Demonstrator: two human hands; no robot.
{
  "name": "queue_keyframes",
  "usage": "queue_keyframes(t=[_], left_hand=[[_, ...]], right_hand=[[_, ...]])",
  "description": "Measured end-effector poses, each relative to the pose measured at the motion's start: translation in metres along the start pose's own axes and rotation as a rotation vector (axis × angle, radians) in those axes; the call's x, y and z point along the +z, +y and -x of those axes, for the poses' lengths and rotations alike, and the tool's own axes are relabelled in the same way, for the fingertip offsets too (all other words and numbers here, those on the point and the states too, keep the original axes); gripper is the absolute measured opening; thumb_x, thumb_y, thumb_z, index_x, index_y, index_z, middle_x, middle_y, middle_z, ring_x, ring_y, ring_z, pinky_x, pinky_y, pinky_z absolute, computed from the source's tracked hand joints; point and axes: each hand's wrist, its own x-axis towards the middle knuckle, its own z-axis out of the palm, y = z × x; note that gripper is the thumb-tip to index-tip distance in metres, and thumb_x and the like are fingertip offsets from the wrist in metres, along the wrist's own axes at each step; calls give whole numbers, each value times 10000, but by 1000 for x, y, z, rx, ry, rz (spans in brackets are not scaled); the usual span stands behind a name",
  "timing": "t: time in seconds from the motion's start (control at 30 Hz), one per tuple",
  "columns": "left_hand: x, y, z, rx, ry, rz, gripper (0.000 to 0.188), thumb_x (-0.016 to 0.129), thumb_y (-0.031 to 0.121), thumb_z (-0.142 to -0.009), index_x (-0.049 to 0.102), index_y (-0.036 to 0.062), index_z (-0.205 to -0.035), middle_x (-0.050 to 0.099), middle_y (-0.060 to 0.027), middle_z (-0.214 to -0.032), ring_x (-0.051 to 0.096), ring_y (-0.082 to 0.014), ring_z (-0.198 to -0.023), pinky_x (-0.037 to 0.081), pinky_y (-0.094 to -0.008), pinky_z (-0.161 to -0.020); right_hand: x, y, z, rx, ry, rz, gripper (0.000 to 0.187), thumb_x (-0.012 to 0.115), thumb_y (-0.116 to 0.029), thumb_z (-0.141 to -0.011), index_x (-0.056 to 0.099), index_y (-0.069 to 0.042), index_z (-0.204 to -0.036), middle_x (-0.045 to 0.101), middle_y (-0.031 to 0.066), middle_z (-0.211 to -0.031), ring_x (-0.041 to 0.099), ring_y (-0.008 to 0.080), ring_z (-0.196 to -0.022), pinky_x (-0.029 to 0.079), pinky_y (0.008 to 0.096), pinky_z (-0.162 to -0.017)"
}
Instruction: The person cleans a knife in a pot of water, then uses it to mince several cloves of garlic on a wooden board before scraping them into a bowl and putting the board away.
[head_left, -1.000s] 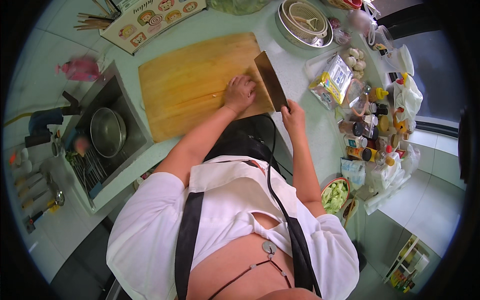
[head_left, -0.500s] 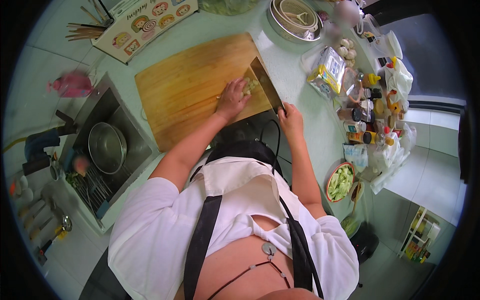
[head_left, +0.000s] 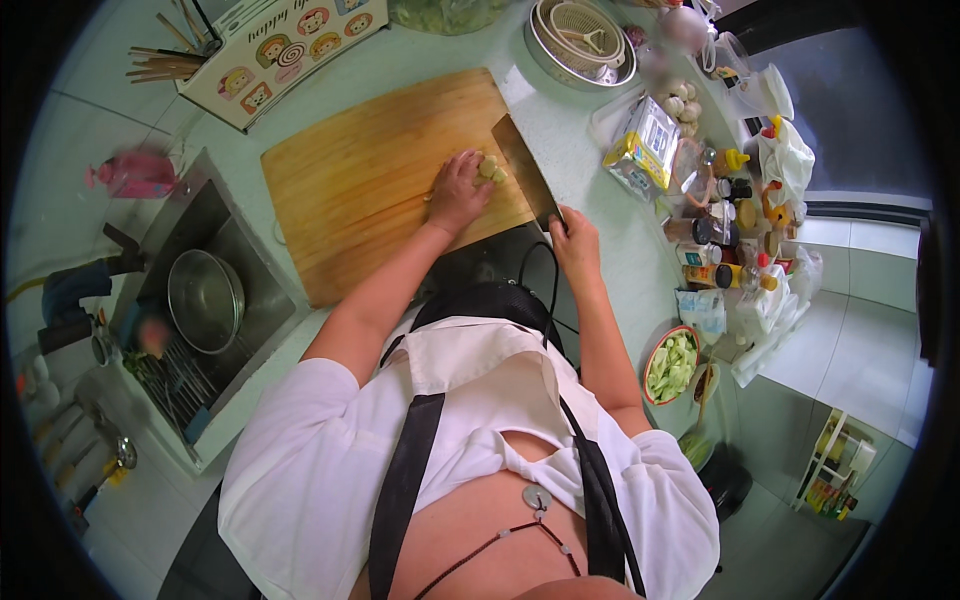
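Observation:
On the wooden cutting board (head_left: pixel 345 165), several pale garlic cloves (head_left: pixel 490 171) lie in a small cluster. My left hand (head_left: pixel 460 195) is at their left side, its fingers curled and pressed together against them. Part of the cluster is hidden by those fingers. My right hand (head_left: pixel 576 242) grips the handle of a wide-bladed cleaver (head_left: pixel 524 166). The blade stretches along the board's right edge, just right of the cloves and apart from my left fingers.
Left of the board is a sink (head_left: pixel 272 262) holding a metal bowl (head_left: pixel 206 302). At the right stand several seasoning bottles (head_left: pixel 708 252), a wipes pack (head_left: pixel 642 148) and a red-rimmed bowl of sliced green vegetable (head_left: pixel 670 366). Nested strainers (head_left: pixel 583 40) sit at the back.
My left fingers have drawn in closer together, and the cloves now sit in a tighter cluster beside them. The cleaver stays along the board's right edge. The view has shifted slightly.

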Motion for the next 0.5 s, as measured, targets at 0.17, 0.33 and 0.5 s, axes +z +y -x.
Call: queue_keyframes(t=[0.17,0.33,0.5], left_hand=[[6,-3,1,22,-62,30,291,639,172,-741,568,46,-994,555,-140,-1059,507,-327,-1007,396,-392,-893],[5,6,-5,-15,-4,4,274,639,169,-733,572,38,-964,563,-134,-1033,515,-326,-990,415,-390,-863],[7,1,-14,-7,-84,82,247,639,155,-722,571,28,-922,578,-148,-976,528,-327,-946,423,-393,-850]], right_hand=[[-5,3,-11,-63,-56,54,250,543,-169,-814,610,-65,-1031,603,168,-901,575,361,-820,456,424,-718],[-1,13,-17,-78,-70,94,248,527,-176,-825,608,-78,-1038,605,157,-902,577,360,-819,464,428,-710],[-3,15,-16,-77,-97,87,243,523,-181,-828,609,-79,-1031,605,153,-907,577,359,-828,465,429,-714]])
